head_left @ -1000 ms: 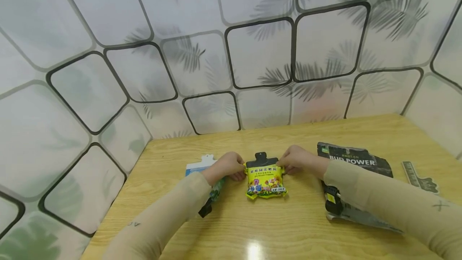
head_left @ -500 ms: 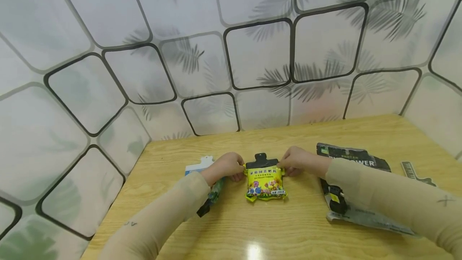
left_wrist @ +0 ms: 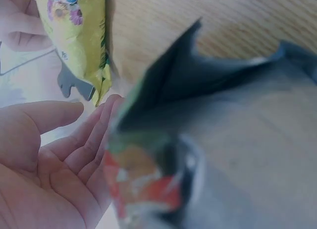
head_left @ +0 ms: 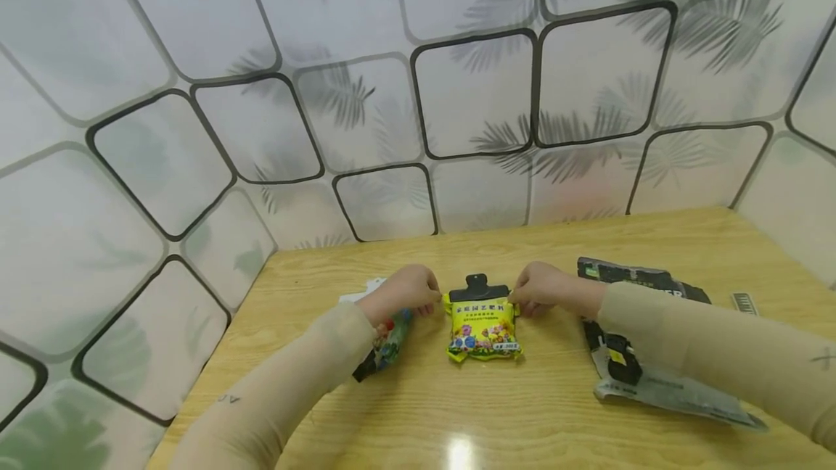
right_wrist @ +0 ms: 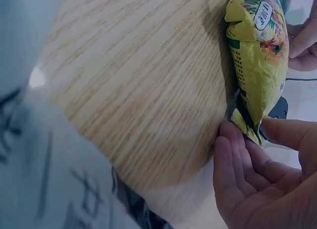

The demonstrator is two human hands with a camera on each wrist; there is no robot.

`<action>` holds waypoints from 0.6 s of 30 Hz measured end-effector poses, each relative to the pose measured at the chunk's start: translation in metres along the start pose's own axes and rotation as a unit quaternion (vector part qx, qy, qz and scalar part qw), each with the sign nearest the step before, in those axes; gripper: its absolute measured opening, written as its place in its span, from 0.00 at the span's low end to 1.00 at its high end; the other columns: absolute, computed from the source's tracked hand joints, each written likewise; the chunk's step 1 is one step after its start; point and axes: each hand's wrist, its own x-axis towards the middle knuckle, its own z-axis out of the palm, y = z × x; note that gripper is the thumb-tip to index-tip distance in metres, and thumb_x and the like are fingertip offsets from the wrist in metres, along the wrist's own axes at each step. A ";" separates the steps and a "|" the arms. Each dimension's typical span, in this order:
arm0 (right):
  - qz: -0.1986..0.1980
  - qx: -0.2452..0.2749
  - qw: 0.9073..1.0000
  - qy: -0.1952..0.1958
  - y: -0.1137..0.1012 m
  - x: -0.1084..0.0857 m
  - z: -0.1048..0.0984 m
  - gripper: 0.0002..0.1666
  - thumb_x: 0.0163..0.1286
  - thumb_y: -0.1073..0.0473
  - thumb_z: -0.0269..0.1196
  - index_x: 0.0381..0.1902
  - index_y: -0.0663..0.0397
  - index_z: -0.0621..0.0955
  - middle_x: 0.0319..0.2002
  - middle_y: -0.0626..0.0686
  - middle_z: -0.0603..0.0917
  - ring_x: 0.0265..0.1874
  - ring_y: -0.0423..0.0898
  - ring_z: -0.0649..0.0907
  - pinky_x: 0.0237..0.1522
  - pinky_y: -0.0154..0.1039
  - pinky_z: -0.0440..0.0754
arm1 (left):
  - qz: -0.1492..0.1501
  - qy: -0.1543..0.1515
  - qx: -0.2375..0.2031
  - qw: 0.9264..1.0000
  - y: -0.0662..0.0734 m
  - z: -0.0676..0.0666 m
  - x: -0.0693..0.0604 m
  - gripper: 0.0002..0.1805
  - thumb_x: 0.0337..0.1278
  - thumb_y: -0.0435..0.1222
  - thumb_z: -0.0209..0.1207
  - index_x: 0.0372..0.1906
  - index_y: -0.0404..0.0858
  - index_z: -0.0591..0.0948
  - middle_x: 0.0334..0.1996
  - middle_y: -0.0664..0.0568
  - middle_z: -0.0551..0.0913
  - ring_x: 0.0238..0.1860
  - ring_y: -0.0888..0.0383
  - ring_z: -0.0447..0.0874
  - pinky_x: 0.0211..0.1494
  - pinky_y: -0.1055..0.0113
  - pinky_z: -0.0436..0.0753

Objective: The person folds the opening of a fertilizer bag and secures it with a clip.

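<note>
- The yellow bag (head_left: 484, 328) is laid on the counter (head_left: 405, 419), a black clip (head_left: 479, 288) along its top.
- Its right corner is pinched by the right hand (head_left: 543, 287); beside its left corner, the left hand (head_left: 410, 290) is loosely parted.
- Placing seems nearly done; a gentle release seems called for.

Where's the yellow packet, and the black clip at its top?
Yellow packet (head_left: 484, 328): head view, middle of its printed front.
Black clip (head_left: 479, 294): head view, middle of its wide bar.
</note>
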 end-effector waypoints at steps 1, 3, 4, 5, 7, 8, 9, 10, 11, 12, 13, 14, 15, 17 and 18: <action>-0.002 -0.006 1.000 -0.001 0.000 0.000 -0.001 0.12 0.74 0.64 0.66 0.43 0.72 0.87 0.32 0.57 0.90 0.25 0.39 0.88 0.36 0.38 0.94 | 0.000 0.001 0.000 1.000 0.001 -0.002 -0.001 0.10 0.77 0.33 0.61 0.45 0.29 0.88 0.31 0.42 0.93 0.31 0.52 0.94 0.36 0.65 0.93; -0.006 -0.014 1.000 -0.004 0.001 0.000 -0.004 0.12 0.73 0.64 0.66 0.42 0.72 0.87 0.32 0.57 0.91 0.26 0.39 0.88 0.37 0.38 0.94 | -0.001 0.003 -0.003 1.000 0.003 -0.004 -0.002 0.10 0.77 0.33 0.61 0.46 0.29 0.88 0.31 0.42 0.92 0.32 0.52 0.93 0.37 0.64 0.93; -0.008 -0.017 1.000 -0.006 0.001 0.000 -0.005 0.12 0.74 0.64 0.65 0.42 0.72 0.88 0.32 0.57 0.91 0.27 0.40 0.88 0.37 0.39 0.94 | -0.002 0.004 -0.003 1.000 0.004 -0.005 -0.003 0.10 0.77 0.34 0.61 0.45 0.29 0.87 0.31 0.42 0.92 0.32 0.51 0.93 0.37 0.64 0.93; -0.010 -0.019 1.000 -0.007 0.001 -0.001 -0.006 0.12 0.73 0.64 0.65 0.42 0.72 0.88 0.33 0.58 0.91 0.27 0.40 0.89 0.38 0.39 0.94 | -0.002 0.004 -0.004 1.000 0.005 -0.006 -0.003 0.10 0.78 0.34 0.61 0.45 0.29 0.88 0.31 0.42 0.92 0.32 0.51 0.93 0.38 0.64 0.93; -0.012 -0.023 1.000 -0.009 0.001 -0.003 -0.009 0.13 0.73 0.64 0.64 0.42 0.72 0.88 0.34 0.59 0.92 0.29 0.41 0.89 0.40 0.40 0.95 | -0.002 0.006 0.002 1.000 0.006 -0.007 -0.003 0.11 0.78 0.34 0.60 0.46 0.30 0.88 0.31 0.42 0.92 0.34 0.49 0.94 0.38 0.63 0.94; -0.012 -0.025 1.000 -0.008 0.001 -0.003 -0.010 0.13 0.73 0.64 0.64 0.43 0.72 0.88 0.34 0.59 0.92 0.29 0.42 0.89 0.40 0.41 0.95 | -0.002 0.007 0.005 1.000 0.007 -0.007 -0.003 0.11 0.78 0.34 0.60 0.46 0.30 0.88 0.31 0.42 0.92 0.34 0.48 0.94 0.38 0.62 0.94; -0.011 -0.027 1.000 -0.006 0.001 -0.004 -0.012 0.13 0.72 0.64 0.64 0.43 0.72 0.88 0.34 0.59 0.92 0.30 0.42 0.89 0.40 0.41 0.94 | 0.000 0.009 0.009 1.000 0.008 -0.007 -0.003 0.11 0.78 0.35 0.60 0.46 0.30 0.88 0.31 0.43 0.92 0.35 0.48 0.94 0.38 0.62 0.94; -0.011 -0.030 0.999 -0.006 0.001 -0.005 -0.013 0.13 0.73 0.63 0.64 0.43 0.72 0.89 0.35 0.59 0.92 0.30 0.42 0.89 0.40 0.41 0.94 | 0.002 0.010 0.012 1.000 0.009 -0.007 -0.002 0.11 0.79 0.35 0.60 0.46 0.31 0.88 0.31 0.43 0.92 0.36 0.47 0.95 0.38 0.62 0.94; -0.010 -0.032 0.999 -0.003 0.001 -0.005 -0.014 0.14 0.73 0.63 0.65 0.44 0.72 0.89 0.34 0.59 0.92 0.30 0.42 0.89 0.40 0.40 0.94 | 0.004 0.010 0.014 1.000 0.010 -0.007 -0.002 0.11 0.79 0.35 0.60 0.46 0.31 0.88 0.31 0.43 0.92 0.36 0.47 0.95 0.39 0.62 0.94; -0.010 -0.037 0.999 -0.001 0.002 -0.006 -0.015 0.14 0.73 0.63 0.65 0.44 0.72 0.89 0.34 0.58 0.92 0.30 0.42 0.89 0.39 0.40 0.94 | 0.005 0.010 0.014 1.000 0.011 -0.007 -0.001 0.11 0.79 0.35 0.60 0.46 0.31 0.88 0.31 0.43 0.92 0.36 0.47 0.95 0.39 0.61 0.94; -0.009 -0.039 0.999 0.002 0.002 -0.006 -0.016 0.14 0.73 0.62 0.65 0.44 0.72 0.89 0.34 0.58 0.92 0.29 0.41 0.89 0.39 0.39 0.94 | 0.007 0.010 0.014 1.000 0.013 -0.007 -0.001 0.11 0.79 0.35 0.60 0.47 0.31 0.88 0.31 0.43 0.92 0.37 0.47 0.95 0.40 0.61 0.94; -0.008 -0.041 0.999 0.003 0.003 -0.006 -0.017 0.14 0.73 0.62 0.65 0.45 0.72 0.89 0.34 0.58 0.92 0.29 0.41 0.88 0.38 0.39 0.94 | 0.008 0.010 0.012 1.000 0.014 -0.007 0.000 0.11 0.79 0.35 0.60 0.47 0.31 0.88 0.31 0.43 0.92 0.37 0.47 0.95 0.40 0.61 0.94; -0.007 -0.042 0.999 0.005 0.004 -0.006 -0.018 0.15 0.73 0.62 0.66 0.45 0.72 0.89 0.34 0.58 0.92 0.28 0.40 0.88 0.38 0.39 0.94 | 0.011 0.009 0.012 1.000 0.015 -0.006 0.001 0.12 0.79 0.35 0.59 0.47 0.31 0.88 0.32 0.43 0.92 0.37 0.47 0.95 0.41 0.60 0.94; -0.006 -0.040 0.999 0.005 0.005 -0.007 -0.019 0.15 0.74 0.62 0.66 0.45 0.72 0.88 0.34 0.58 0.93 0.28 0.40 0.88 0.37 0.39 0.94 | 0.015 0.009 0.009 1.000 0.018 -0.006 0.003 0.12 0.79 0.35 0.59 0.48 0.31 0.88 0.32 0.43 0.92 0.36 0.48 0.94 0.43 0.59 0.95; -0.008 -0.038 0.999 0.003 0.006 -0.008 -0.021 0.15 0.74 0.62 0.65 0.46 0.73 0.88 0.34 0.59 0.93 0.28 0.40 0.88 0.37 0.39 0.94 | 0.017 0.009 0.007 1.000 0.020 -0.006 0.003 0.12 0.80 0.35 0.59 0.49 0.31 0.88 0.33 0.43 0.92 0.36 0.48 0.94 0.44 0.58 0.95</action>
